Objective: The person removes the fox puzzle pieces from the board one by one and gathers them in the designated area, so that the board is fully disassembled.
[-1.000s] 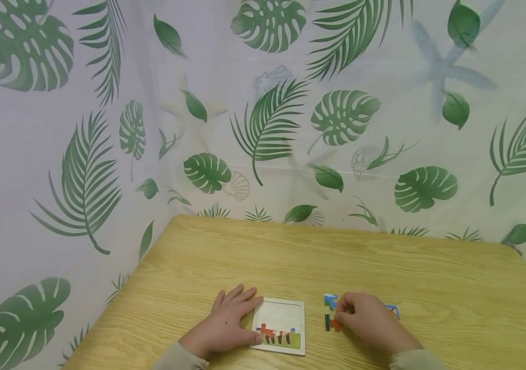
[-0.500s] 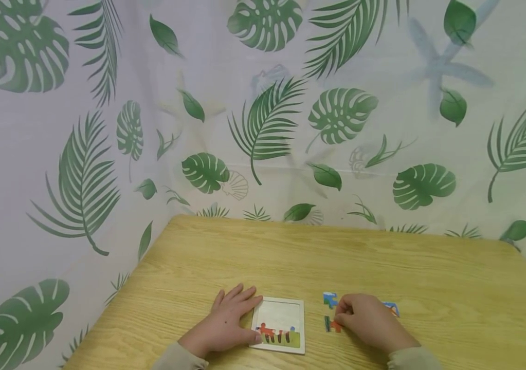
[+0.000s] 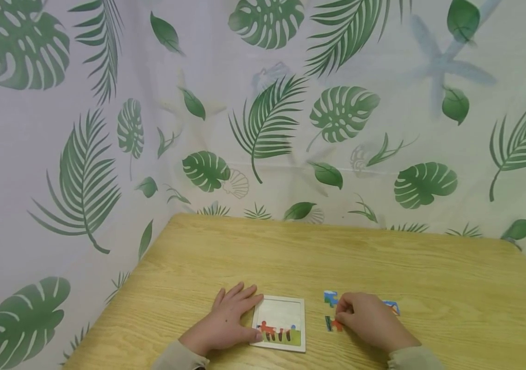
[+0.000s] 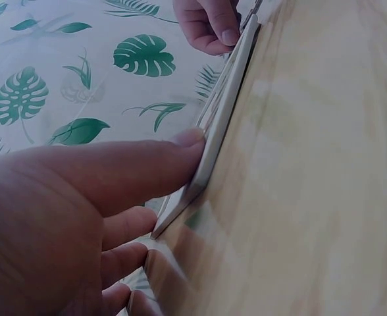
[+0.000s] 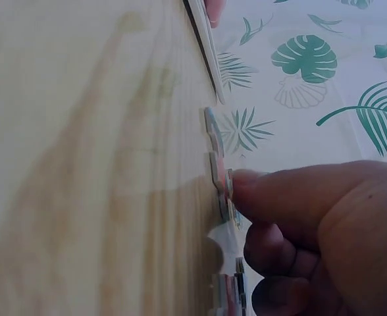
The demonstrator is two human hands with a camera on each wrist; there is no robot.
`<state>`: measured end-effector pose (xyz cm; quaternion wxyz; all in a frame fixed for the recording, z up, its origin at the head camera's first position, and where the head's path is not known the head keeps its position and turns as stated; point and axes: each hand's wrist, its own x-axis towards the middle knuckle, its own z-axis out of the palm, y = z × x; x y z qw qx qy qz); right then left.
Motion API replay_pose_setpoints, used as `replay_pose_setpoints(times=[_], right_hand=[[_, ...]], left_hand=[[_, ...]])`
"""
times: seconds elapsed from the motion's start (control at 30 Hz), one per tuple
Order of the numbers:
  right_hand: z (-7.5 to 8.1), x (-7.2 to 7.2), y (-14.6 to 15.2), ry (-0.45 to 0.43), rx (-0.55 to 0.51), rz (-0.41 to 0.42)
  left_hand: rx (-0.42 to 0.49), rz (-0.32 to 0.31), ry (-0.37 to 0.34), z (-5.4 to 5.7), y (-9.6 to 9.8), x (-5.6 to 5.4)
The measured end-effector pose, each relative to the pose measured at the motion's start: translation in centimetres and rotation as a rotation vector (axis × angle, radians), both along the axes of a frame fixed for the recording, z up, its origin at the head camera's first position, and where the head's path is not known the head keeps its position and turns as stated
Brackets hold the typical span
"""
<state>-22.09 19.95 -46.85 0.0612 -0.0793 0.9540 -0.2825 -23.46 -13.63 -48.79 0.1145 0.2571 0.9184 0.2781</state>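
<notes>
My left hand [image 3: 228, 321] lies with fingers spread at the left side of a white-framed puzzle tray [image 3: 302, 329]. Its thumb rests on the tray's lower left edge, as the left wrist view also shows. Joined puzzle pieces [image 3: 290, 337] in red, green and dark stripes fill the tray's lower part. To the right, my right hand [image 3: 371, 318] pinches a puzzle piece [image 5: 230, 181] between thumb and fingers, low over the table; its picture is mostly hidden. Beside the fingertips lie a blue and green puzzle piece [image 3: 330, 298] and a red and dark one [image 3: 329, 324].
More blue and orange puzzle pieces [image 3: 392, 307] lie behind the right hand, partly covered by it. Under everything is a wood-grain table [image 3: 263, 252]. A white curtain [image 3: 290, 128] printed with green leaves hangs along its back and left edges.
The gap between the blue and red loose pieces looks wider than a second ago. Both hands keep nearly the same place, and the tray has not moved.
</notes>
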Motion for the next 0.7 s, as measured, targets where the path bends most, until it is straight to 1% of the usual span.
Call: replay_pose_setpoints(times=[0.17, 0.37, 0.47, 0.7], right_hand=[[0.5, 0.2, -0.2, 0.009, -0.038, 0.01], [0.6, 0.0, -0.8, -0.002, -0.111, 0.093], [0.8, 0.1, -1.1, -0.01, -0.141, 0.121], [1.2, 0.4, -1.8, 0.027, -0.144, 0.122]], left_hand=[[-0.001, 0.0, -0.008, 0.2, 0.1, 0.1], [0.001, -0.006, -0.001, 0.0, -0.1, -0.1], [0.008, -0.009, 0.007, -0.1, -0.1, -0.1], [0.018, -0.005, -0.008, -0.1, -0.1, -0.1]])
